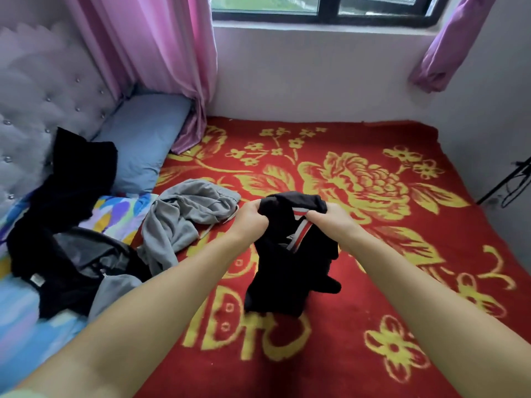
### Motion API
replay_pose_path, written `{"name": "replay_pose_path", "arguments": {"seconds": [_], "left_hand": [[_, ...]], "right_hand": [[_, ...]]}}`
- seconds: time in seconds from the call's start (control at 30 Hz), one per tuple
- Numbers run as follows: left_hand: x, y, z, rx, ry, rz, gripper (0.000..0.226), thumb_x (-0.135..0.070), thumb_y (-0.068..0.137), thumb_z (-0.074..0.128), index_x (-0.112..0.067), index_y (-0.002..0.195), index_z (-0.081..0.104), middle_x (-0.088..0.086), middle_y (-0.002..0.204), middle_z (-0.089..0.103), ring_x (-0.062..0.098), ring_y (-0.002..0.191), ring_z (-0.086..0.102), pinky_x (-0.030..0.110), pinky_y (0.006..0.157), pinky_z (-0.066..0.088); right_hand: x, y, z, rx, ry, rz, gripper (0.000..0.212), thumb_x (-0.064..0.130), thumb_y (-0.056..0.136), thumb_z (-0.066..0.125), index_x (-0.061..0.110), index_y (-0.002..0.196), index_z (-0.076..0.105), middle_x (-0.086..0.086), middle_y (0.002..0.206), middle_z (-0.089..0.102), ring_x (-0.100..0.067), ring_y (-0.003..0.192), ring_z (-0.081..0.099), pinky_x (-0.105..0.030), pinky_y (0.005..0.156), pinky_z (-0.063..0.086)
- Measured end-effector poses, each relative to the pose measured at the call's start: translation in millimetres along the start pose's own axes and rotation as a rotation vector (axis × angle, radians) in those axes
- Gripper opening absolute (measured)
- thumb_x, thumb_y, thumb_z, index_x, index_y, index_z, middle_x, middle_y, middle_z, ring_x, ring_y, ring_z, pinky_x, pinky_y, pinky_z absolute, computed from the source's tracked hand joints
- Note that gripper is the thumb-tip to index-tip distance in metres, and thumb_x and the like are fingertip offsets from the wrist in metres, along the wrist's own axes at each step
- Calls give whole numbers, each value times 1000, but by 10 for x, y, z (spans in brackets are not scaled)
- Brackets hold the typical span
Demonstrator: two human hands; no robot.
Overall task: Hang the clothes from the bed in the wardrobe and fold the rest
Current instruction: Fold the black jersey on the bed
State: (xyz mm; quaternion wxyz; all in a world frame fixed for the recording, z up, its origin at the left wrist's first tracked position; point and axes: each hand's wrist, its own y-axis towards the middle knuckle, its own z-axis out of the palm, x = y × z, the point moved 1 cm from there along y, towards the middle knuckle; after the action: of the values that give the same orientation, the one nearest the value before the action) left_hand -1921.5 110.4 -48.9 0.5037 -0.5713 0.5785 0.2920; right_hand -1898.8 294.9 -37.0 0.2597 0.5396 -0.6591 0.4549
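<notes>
I hold a black garment (283, 271) with a red, white and grey striped band up over the middle of the bed. My left hand (253, 218) grips its top edge on the left and my right hand (330, 216) grips the top edge on the right. The cloth hangs down between my forearms and its lower end touches the red blanket (402, 254). A grey garment (184, 216) lies crumpled to the left of my hands. Further left sits a heap of black clothes (69, 191) with a grey piece (115, 288) at its near edge.
The red blanket with yellow flowers covers most of the bed. A blue pillow (143, 133) and a tufted white headboard (37, 96) stand at the left. Pink curtains (161, 58) hang by the window (321, 10). A black stand (508, 179) leans at the right wall.
</notes>
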Motion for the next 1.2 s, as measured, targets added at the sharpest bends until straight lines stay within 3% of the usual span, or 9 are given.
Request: {"name": "replay_pose_path", "arguments": {"seconds": [0.13,0.23,0.37,0.53,0.7,0.8,0.87,1.0,1.2], "left_hand": [[-34,13,-169,-109,-109,-70,49,13,74,30,-16,84,68,2,60,60,14,53,51,19,52,34],[-169,-115,-165,51,-295,-72,45,17,76,27,-9,85,63,-5,46,46,8,38,36,14,39,24],[-367,-208,-145,179,-478,-37,45,16,82,27,-12,90,62,-1,52,49,10,41,42,15,40,32],[-528,-291,-295,304,-474,18,44,15,84,29,-10,95,63,6,67,59,15,53,56,22,49,47],[-512,-357,-465,410,-327,9,33,7,74,39,-12,69,65,3,58,52,15,50,49,23,48,37],[-351,-207,-705,109,89,-56,26,5,84,39,-8,86,61,2,59,50,13,48,43,20,44,30],[-225,-148,-823,-52,371,-27,28,-6,89,46,-11,115,54,7,88,58,14,66,52,22,54,39],[-240,-227,-636,139,582,371,74,-24,85,68,-21,147,28,3,141,38,13,131,35,24,104,30],[-516,-166,-643,136,253,454,10,-15,87,66,-11,83,58,-5,70,51,6,62,46,26,62,36]], "right_hand": [[-1,65,-136,-106,53,21,9,4,84,44,10,79,49,-4,63,44,-19,58,41,-29,54,26],[-28,79,-206,-236,-143,-56,10,7,88,45,8,97,50,-8,77,54,-22,65,48,-30,52,32],[3,53,-151,-368,-150,-228,26,17,95,49,12,120,48,-6,112,54,-18,99,54,-22,73,40],[94,-112,266,184,-210,-226,59,33,92,59,25,143,30,10,121,50,-9,114,50,-24,90,42],[104,42,449,-120,100,-104,22,30,95,51,11,93,62,-8,90,68,-28,84,65,-37,69,48],[202,69,375,-156,215,-126,26,37,91,57,18,74,56,1,66,57,-15,60,54,-27,55,39],[336,67,315,-146,153,-196,18,32,86,62,16,78,60,3,65,56,-9,58,52,-21,52,40],[729,-20,252,91,-9,-329,11,22,89,61,19,88,71,-6,79,67,-12,71,59,-25,64,46],[1144,-45,-33,150,-447,-387,13,21,86,54,16,92,64,4,82,60,-13,78,53,-26,66,39]]}}
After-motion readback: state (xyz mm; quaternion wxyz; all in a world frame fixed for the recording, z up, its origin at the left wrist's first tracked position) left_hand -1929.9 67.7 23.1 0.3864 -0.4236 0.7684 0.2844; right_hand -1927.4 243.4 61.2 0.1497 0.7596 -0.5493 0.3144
